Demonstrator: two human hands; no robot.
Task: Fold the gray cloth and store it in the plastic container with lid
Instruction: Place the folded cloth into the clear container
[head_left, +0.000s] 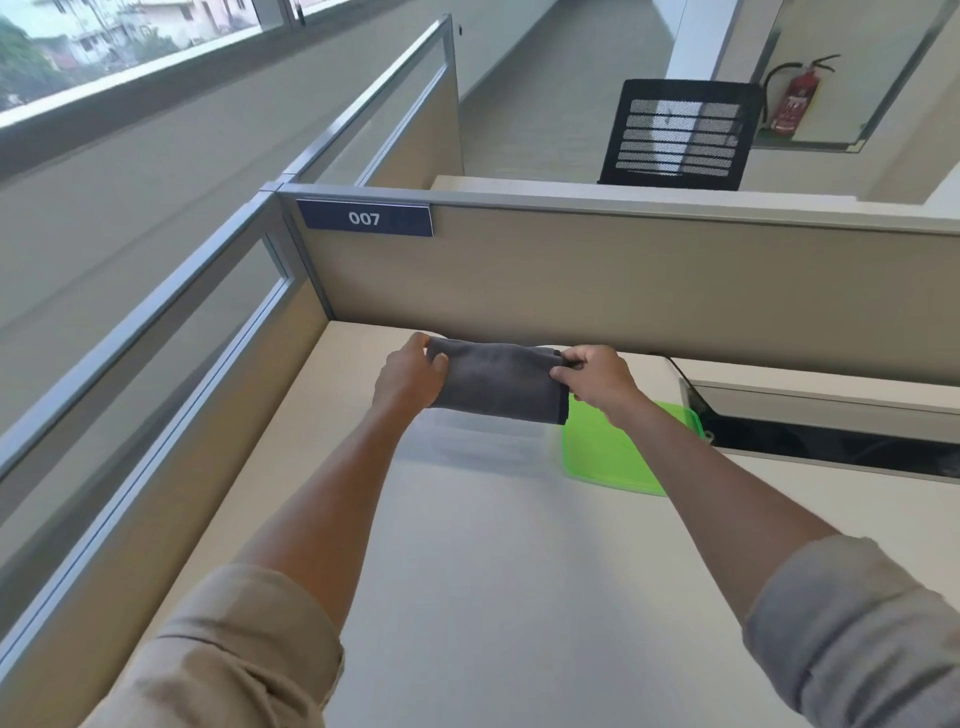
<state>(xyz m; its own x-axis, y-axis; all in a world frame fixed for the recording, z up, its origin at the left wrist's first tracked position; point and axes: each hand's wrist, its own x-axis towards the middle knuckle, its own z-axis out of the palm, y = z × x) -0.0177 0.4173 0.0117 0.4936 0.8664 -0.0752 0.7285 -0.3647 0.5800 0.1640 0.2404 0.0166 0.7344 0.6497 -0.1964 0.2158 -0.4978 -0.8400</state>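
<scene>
gray cloth (498, 382): folded into a compact rectangle, held in the air at centre frame, just above the clear plastic container (470, 441), whose faint outline sits on the counter (493, 571) directly below. left hand (410, 376): closed on the cloth's left end, thumb on top. right hand (597, 379): pinching the right end, fingers curled over the fold. green lid (613, 457): lying flat on the counter right of the container, partly under the right forearm. beige partition (623, 286) behind, numbered plate (364, 218) upper left. risks, as judged: folds springing open on release; cloth draping over the rim, blocking the lid; forearm nudging the lid.
</scene>
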